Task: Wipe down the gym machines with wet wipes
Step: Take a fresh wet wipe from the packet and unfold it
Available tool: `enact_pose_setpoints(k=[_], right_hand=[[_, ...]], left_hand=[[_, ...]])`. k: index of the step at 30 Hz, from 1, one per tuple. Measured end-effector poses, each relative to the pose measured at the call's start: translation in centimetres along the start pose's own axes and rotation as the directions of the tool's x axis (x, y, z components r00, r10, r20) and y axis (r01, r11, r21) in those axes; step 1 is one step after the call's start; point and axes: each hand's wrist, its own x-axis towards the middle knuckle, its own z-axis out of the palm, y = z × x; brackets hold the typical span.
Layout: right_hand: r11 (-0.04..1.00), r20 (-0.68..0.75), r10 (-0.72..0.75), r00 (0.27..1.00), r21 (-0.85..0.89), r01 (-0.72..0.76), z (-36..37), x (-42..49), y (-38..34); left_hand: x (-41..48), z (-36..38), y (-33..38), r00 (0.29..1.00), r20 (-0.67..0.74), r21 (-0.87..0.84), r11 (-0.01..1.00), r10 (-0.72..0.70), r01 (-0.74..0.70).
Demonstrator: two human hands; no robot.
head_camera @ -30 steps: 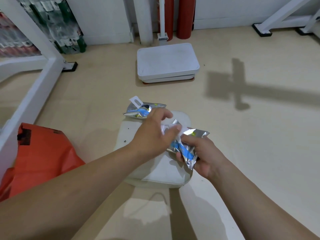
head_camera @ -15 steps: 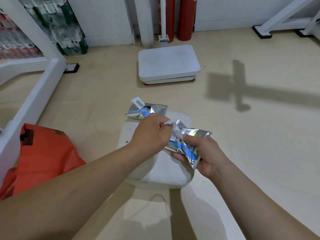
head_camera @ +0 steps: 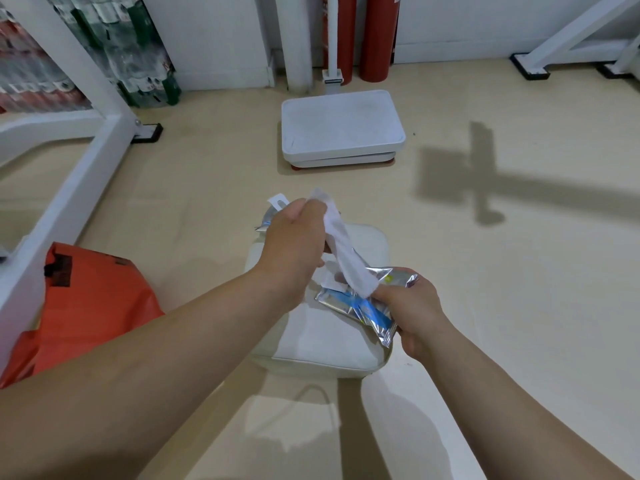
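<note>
head view: left grip (head_camera: 294, 251) pinches the top end of the wet wipe (head_camera: 341, 244), which stands half out of the foil pack (head_camera: 363, 306) clenched by the right grip (head_camera: 412, 306) above the right edge of the seat pad (head_camera: 322, 344). the wipe looks limp, damp and easily torn; best held gently near a corner.

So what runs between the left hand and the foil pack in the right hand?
A white wet wipe, pinched by the left hand and partly out of the foil pack; head view.

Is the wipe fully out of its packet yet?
Not fully: the wipe stretches from the left hand down into the packet.
</note>
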Motion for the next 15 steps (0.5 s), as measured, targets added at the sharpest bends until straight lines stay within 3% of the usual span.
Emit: enact_pose_setpoints(k=[4,8,11,15], right_hand=[[0.999,0.02,0.007,1.0,0.034,-0.008,0.1,0.2,0.2],[0.997,0.065,0.06,0.996,0.038,-0.063,0.0,0.4,-0.1],[0.995,0.099,0.079,0.992,0.048,-0.084,-0.1,0.3,-0.5],[0.999,0.021,0.041,0.999,-0.006,-0.041,0.6,-0.3,-0.2]], left_hand=[[0.1,-0.2,-0.7,0.995,-0.011,0.056,0.994,0.097,-0.096],[0.7,-1.1,-0.7,0.998,-0.013,0.014,0.998,0.065,-0.065],[0.6,-1.5,-1.8,0.997,0.048,0.188,0.98,0.062,-0.07],[-0.1,-1.0,-2.8,0.995,0.096,0.303,0.951,0.035,-0.062]])
